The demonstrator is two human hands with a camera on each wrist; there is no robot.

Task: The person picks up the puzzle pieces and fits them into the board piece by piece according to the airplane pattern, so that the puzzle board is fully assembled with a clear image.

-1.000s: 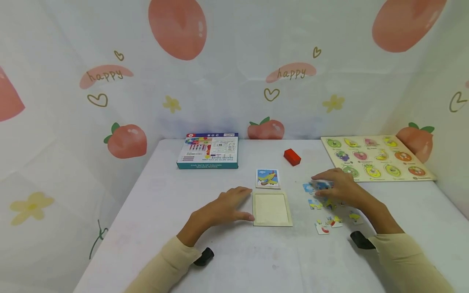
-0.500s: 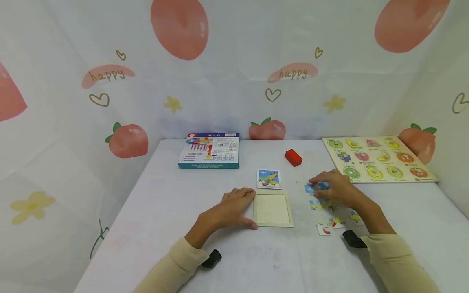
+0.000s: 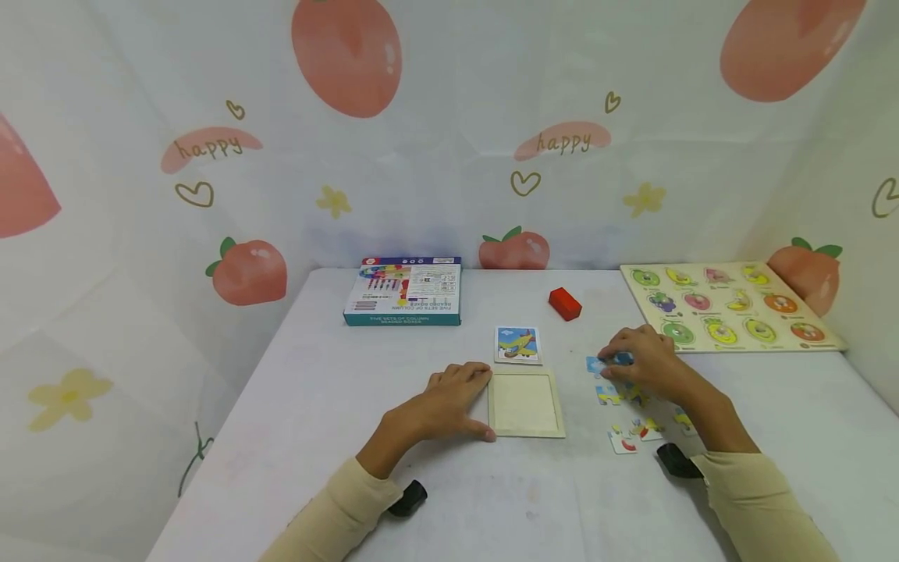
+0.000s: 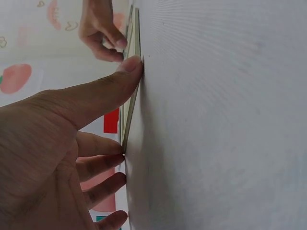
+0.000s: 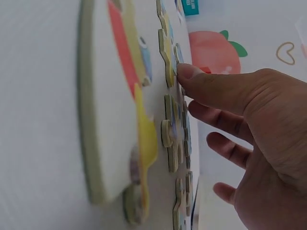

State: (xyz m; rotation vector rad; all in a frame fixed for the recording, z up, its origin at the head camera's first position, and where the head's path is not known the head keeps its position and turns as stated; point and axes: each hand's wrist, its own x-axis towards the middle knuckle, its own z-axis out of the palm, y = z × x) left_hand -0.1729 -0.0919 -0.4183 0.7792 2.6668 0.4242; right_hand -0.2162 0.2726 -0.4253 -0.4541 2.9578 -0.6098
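Observation:
My left hand (image 3: 449,402) rests at the left side of a shallow square wooden puzzle tray (image 3: 524,403). In the left wrist view its thumb (image 4: 129,66) touches the edge of the tray, and the other fingers are spread along it. My right hand (image 3: 649,361) is low over loose jigsaw pieces, thumb and forefinger apart around a blue piece (image 3: 595,365). The right wrist view has that thumb (image 5: 189,72) right at the edge of a far piece. Nearer lie a yellow-and-blue piece (image 3: 608,395) and a red-and-white piece (image 3: 623,442). The right hand partly hides several others.
An airplane picture tile (image 3: 517,344) lies just behind the tray. Farther back are a red block (image 3: 565,304) and a flat teal-edged box (image 3: 403,291). A fruit peg board (image 3: 730,308) lies at the back right. A printed cloth hangs behind the table.
The left hand has shifted slightly right, up against the tray. The right hand has dipped a little over the blue pieces and stays there. The tray stays put.

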